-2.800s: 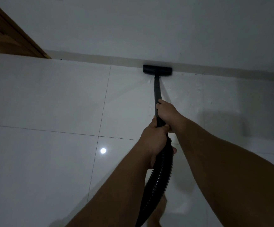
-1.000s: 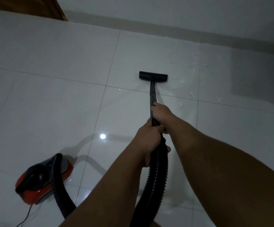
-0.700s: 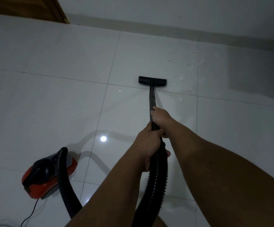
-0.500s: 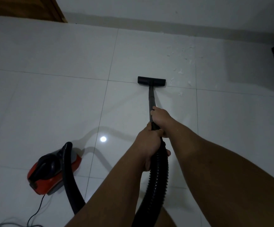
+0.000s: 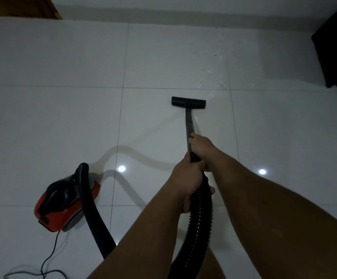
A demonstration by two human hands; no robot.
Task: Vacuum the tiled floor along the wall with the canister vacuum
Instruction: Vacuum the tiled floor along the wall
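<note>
Now | two hands: right hand [image 5: 200, 147], left hand [image 5: 187, 178] both clamp one wand [image 5: 188, 121] | one floor head [image 5: 188, 102] (flat on tile) | one canister [image 5: 63, 202]

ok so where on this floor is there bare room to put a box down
Bare tiles run from the wooden door frame down to the canister, left of the floor nozzle. More lie right of the wand, below the dark furniture. Crowded: cord and hose bottom left; debris beyond the nozzle.
</note>
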